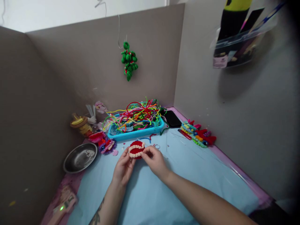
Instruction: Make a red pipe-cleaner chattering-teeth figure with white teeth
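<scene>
Between my two hands is a round red crochet piece (133, 145) with a cream bobbled strip (135, 155) curving over its face in a C shape. My left hand (124, 165) grips the piece at its left and lower edge, fingers partly behind it. At the right side, my right hand (154, 161) has thumb and forefinger pinched at the lower end of the cream strip. Whether a needle or thread is in that pinch is too small to tell. Just beyond lie short red and blue yarn ends (147, 138) and a small ring (157, 146).
A blue tray (136, 135) heaped with colourful yarn scraps stands behind. To the left are a metal bowl (75, 161), a purple-red crochet piece (106, 146) and a cup (82, 126). A phone (172, 119) and stacked crochet pieces (199, 134) lie right. Partitions (93, 68) enclose the table.
</scene>
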`<state>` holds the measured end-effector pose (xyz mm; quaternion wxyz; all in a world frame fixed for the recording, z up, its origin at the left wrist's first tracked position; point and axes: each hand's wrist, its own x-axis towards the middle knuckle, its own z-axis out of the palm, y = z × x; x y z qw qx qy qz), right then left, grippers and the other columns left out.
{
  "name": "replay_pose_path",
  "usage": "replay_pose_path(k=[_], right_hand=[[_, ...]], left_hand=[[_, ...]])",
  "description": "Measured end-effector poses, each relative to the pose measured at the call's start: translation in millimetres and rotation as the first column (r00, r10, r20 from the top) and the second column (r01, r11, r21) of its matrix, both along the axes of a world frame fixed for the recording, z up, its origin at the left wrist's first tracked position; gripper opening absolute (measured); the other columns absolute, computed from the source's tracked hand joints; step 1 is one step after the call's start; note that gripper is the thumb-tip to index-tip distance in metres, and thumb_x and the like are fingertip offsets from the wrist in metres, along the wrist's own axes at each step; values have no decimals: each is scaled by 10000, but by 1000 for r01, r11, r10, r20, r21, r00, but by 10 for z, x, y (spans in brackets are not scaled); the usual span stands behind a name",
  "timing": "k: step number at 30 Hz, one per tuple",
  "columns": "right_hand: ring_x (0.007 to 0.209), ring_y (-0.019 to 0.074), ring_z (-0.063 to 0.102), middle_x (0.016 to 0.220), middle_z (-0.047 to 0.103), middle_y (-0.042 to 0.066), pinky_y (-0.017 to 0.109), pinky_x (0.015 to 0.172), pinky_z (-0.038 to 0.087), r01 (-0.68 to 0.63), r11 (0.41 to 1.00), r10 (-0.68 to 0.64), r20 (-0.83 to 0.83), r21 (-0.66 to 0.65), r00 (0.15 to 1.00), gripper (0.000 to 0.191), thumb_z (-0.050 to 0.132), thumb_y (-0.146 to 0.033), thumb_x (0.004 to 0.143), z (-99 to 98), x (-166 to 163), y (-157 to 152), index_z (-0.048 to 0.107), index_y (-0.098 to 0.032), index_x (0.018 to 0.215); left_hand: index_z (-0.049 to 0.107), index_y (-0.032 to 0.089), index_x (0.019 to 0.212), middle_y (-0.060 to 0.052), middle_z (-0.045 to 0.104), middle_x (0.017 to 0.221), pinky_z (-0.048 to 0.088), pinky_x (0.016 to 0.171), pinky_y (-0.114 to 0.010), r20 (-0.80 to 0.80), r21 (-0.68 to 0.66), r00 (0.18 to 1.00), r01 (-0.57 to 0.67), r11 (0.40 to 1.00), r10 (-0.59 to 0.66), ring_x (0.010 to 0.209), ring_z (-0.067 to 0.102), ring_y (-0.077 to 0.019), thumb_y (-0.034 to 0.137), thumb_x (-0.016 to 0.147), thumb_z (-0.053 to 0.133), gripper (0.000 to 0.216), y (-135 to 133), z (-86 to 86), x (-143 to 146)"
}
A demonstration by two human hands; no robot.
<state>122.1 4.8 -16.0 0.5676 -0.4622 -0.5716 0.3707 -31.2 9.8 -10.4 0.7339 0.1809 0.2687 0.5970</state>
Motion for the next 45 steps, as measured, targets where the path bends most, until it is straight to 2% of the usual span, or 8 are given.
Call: replay_pose_path(k=[9,17,23,27,31,41,45], right_hand=[[639,150,537,685,583,2,262,618,441,3,1000,-2,10,-9,1000,101,578,-247,775,17,10,2,577,-192,690],[653,155,559,718,589,6,262,615,452,-33,999,31,-87,-23,996,92,547,-280,800,-13,19,26,539,-195,766],[639,147,520,679,544,-11,252,602,428,-55,997,55,-4,-51,998,110,532,-252,799,-54,29,52,521,-194,706],[657,145,520,687,543,-10,244,601,426,-74,997,75,41,-24,996,103,554,-238,779,-31,21,34,533,-193,689],[646,141,513,695,546,-7,244,595,425,-74,997,74,64,-10,995,94,553,-232,774,-10,14,20,541,-192,689],[624,149,507,660,533,-10,248,581,414,-32,999,33,33,-35,999,122,549,-273,769,-16,44,39,527,-196,676],[609,147,504,661,529,-7,245,561,403,-19,999,20,39,-32,999,129,547,-273,777,-10,44,30,517,-195,678]], left_hand=[[602,144,1005,-86,689,1043,535,835,-237,-58,5,998,-10,1000,10,932,669,-164,9,762,550,283,-22,47,10],[583,151,976,-67,694,1001,548,767,-212,-116,1,993,7,1000,-7,858,684,-142,1,728,610,291,-61,99,43],[573,153,1006,-95,686,1026,538,808,-264,-104,-33,995,5,999,-8,897,677,-171,30,734,608,301,-60,102,33],[585,143,1000,-108,679,1035,521,854,-314,-55,-30,998,-8,1000,6,937,663,-197,89,760,599,246,-43,103,14],[591,147,970,-88,687,994,527,819,-292,-42,-45,998,-46,998,44,896,668,-182,65,756,592,229,-38,87,-1],[607,156,996,-88,683,1033,507,857,-338,-88,8,996,-12,1000,13,908,663,-192,92,748,618,256,-73,92,11],[615,169,1020,-81,666,1086,501,846,-342,-195,48,978,-68,997,76,936,649,-198,157,735,679,293,-106,120,53]])
